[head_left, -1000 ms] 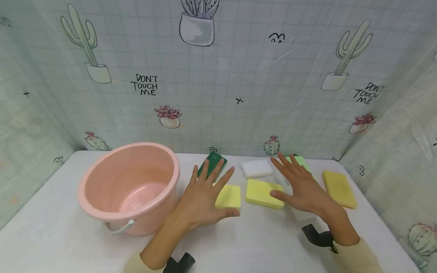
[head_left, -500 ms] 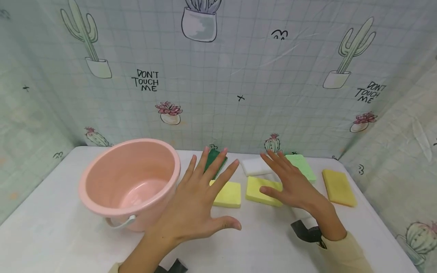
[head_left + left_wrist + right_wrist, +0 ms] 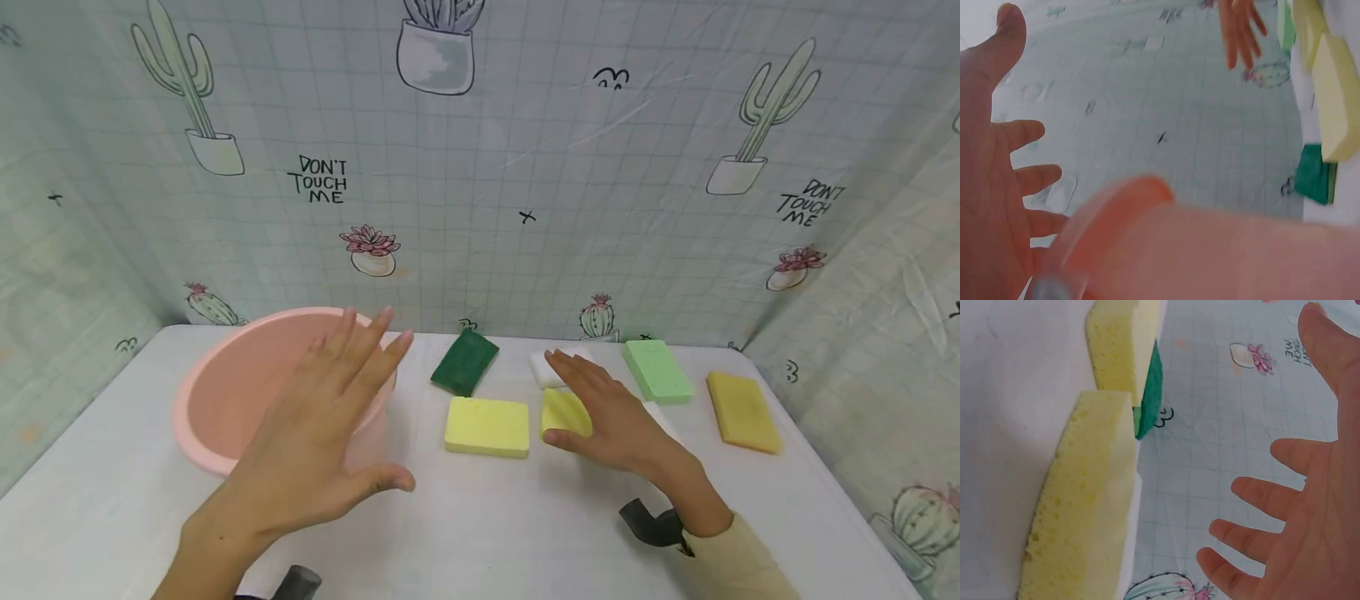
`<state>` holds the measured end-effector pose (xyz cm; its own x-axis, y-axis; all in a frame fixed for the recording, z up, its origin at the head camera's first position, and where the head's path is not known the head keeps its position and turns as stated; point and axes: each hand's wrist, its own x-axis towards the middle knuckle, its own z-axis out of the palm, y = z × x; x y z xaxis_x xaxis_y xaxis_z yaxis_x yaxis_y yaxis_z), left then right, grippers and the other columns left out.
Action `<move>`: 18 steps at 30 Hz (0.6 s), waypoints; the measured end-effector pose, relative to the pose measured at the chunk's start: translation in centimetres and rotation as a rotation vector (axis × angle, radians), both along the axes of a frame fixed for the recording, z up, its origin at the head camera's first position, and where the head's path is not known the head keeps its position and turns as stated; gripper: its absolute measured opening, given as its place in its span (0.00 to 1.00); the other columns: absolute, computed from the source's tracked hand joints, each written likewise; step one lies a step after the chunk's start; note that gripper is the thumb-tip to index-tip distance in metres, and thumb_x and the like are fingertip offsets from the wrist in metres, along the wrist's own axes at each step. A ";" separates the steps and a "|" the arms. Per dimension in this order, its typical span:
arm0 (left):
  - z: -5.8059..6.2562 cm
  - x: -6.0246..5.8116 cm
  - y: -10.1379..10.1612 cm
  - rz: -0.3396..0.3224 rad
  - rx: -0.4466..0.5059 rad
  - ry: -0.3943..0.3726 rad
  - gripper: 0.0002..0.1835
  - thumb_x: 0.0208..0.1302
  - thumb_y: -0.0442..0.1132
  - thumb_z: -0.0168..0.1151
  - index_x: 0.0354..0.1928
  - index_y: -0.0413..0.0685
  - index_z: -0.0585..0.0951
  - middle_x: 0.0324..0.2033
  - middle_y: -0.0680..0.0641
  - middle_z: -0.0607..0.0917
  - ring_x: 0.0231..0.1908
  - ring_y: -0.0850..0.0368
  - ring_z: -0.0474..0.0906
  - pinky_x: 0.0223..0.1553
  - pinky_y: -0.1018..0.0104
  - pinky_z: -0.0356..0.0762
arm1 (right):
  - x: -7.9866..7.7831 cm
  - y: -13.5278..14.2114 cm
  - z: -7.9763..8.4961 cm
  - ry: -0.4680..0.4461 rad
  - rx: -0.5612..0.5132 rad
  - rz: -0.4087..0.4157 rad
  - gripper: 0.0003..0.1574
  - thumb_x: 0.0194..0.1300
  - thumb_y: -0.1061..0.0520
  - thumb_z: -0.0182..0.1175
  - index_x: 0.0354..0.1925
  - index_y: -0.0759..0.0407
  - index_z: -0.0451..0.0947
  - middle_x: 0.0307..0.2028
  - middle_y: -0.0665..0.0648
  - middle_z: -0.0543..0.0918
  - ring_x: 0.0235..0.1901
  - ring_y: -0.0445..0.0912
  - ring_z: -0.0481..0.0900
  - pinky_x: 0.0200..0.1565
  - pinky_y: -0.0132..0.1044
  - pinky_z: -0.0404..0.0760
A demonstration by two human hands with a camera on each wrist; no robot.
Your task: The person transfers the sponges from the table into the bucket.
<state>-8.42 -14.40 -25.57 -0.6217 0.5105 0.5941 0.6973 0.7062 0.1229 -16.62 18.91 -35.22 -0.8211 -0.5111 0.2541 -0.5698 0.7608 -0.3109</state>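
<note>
My left hand [image 3: 307, 442] is spread flat, its fingers straight and the thumb out to the side. In the head view it overlaps the right part of a pink bucket [image 3: 225, 367] and holds nothing. Over on the right, my right hand [image 3: 618, 417] is held with straight fingers above a yellow sponge [image 3: 561, 412], partly covering it and a white sponge [image 3: 542, 367] behind. Between the hands lies another yellow sponge [image 3: 486, 427], with a dark green scouring sponge [image 3: 465, 362] behind it. The right wrist view shows the nearest yellow sponge [image 3: 1082, 506] beside the open palm.
A light green sponge [image 3: 658, 371] and a darker yellow sponge [image 3: 744, 412] lie toward the table's right edge. A white piece [image 3: 662, 417] shows partly behind the right wrist. A cactus-print cloth [image 3: 480, 183] hangs behind and around the white table [image 3: 480, 533].
My left hand has moved left from over the sponges to in front of the bucket. The right hand has shifted a little left, uncovering the light green sponge.
</note>
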 end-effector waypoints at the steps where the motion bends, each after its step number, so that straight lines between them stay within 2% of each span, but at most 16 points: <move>1: 0.1 0.1 -0.6 0.003 0.016 -0.007 0.51 0.47 0.75 0.41 0.68 0.49 0.52 0.67 0.45 0.49 0.65 0.42 0.39 0.62 0.46 0.40 | 0.0 -0.1 -0.1 -0.004 -0.001 0.008 0.54 0.50 0.27 0.52 0.68 0.39 0.41 0.66 0.45 0.51 0.64 0.48 0.50 0.54 0.57 0.60; 7: 0.5 0.0 -4.0 0.049 0.096 -0.001 0.50 0.48 0.74 0.44 0.67 0.48 0.54 0.66 0.44 0.53 0.65 0.42 0.43 0.62 0.46 0.40 | 0.0 -1.2 -0.5 -0.027 -0.008 0.060 0.54 0.50 0.26 0.51 0.68 0.40 0.42 0.66 0.43 0.50 0.62 0.46 0.53 0.56 0.53 0.61; 8: 0.5 -0.1 -4.5 0.056 0.104 0.004 0.50 0.47 0.73 0.45 0.67 0.48 0.55 0.66 0.44 0.54 0.65 0.43 0.44 0.62 0.47 0.39 | 0.0 -1.5 -0.6 -0.039 -0.014 0.059 0.54 0.49 0.26 0.52 0.68 0.39 0.43 0.66 0.42 0.50 0.61 0.45 0.57 0.54 0.51 0.64; 11: 0.4 -0.2 -5.9 0.061 0.143 0.003 0.49 0.47 0.71 0.50 0.66 0.47 0.56 0.65 0.44 0.56 0.65 0.43 0.45 0.63 0.48 0.38 | 0.0 -2.2 -0.8 -0.102 -0.043 0.054 0.54 0.48 0.26 0.53 0.68 0.37 0.43 0.63 0.39 0.55 0.50 0.41 0.69 0.44 0.39 0.73; 14: 0.1 -0.3 -7.3 0.050 0.201 -0.034 0.49 0.46 0.68 0.56 0.66 0.45 0.57 0.65 0.44 0.57 0.65 0.45 0.46 0.63 0.49 0.37 | -0.1 -2.9 -1.0 -0.169 -0.087 0.049 0.54 0.47 0.27 0.55 0.67 0.36 0.44 0.56 0.39 0.61 0.34 0.38 0.72 0.28 0.30 0.72; 18: -0.9 -0.9 -9.5 0.055 0.280 -0.102 0.47 0.47 0.62 0.61 0.66 0.46 0.57 0.65 0.46 0.57 0.65 0.49 0.45 0.64 0.53 0.36 | -0.2 -3.7 -1.1 -0.234 -0.123 0.058 0.54 0.47 0.28 0.57 0.67 0.37 0.46 0.54 0.44 0.64 0.27 0.37 0.72 0.26 0.29 0.71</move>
<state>-9.28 -23.85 -26.50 -0.7073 0.2998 0.6402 0.6334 0.6710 0.3855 -16.77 15.22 -36.36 -0.8352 -0.5359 0.1237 -0.5128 0.6774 -0.5274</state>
